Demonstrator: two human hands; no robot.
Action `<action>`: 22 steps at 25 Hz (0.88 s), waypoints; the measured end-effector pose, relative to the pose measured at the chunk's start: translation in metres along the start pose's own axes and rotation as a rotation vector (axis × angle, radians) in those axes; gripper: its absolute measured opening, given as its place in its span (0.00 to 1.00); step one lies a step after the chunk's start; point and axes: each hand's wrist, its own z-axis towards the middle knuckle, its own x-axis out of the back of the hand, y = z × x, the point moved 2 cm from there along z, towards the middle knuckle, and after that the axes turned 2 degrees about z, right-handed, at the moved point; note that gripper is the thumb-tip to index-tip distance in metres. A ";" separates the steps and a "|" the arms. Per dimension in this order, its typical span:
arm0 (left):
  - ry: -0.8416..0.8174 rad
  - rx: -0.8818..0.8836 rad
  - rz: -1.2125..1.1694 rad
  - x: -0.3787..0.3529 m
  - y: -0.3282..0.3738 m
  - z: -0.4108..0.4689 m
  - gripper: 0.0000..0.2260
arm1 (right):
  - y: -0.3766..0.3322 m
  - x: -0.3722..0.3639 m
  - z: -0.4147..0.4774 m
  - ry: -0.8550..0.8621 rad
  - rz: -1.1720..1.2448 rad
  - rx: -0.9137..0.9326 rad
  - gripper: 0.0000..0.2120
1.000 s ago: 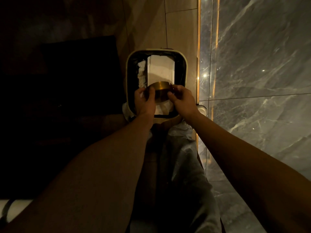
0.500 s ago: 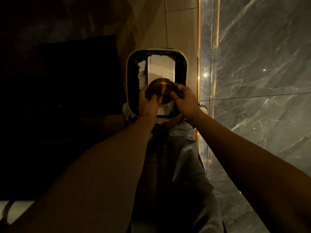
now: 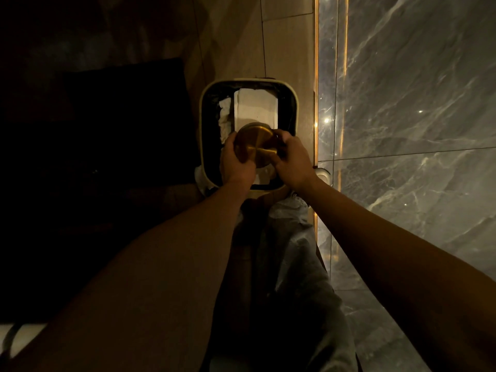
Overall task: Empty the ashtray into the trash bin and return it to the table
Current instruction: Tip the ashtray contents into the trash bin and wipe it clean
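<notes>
Head view | ashtray (image 3: 256,145) inverted above trash bin (image 3: 296,103), base up | left hand (image 3: 236,163) and right hand (image 3: 292,157) clasp its sides | white paper (image 3: 255,106) inside bin

Ashtray (image 3: 256,145) tipped further since 1 s ago: side-on then, flat underside now facing camera, over trash bin (image 3: 204,135).

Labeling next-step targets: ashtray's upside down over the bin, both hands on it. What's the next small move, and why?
Probably a short shake or tap in place before turning it back. The brass ashtray shows its flat base to the camera, gripped by the left hand and right hand over the open trash bin; its inside is hidden, so I cannot tell if it is empty.
</notes>
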 end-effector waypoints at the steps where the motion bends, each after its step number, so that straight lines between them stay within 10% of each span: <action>1: -0.009 0.002 0.023 -0.001 -0.001 0.000 0.30 | -0.001 0.000 0.000 -0.002 -0.013 0.005 0.25; 22: -0.003 -0.401 0.435 0.011 0.004 -0.013 0.49 | -0.014 0.032 -0.004 -0.093 -0.050 0.120 0.31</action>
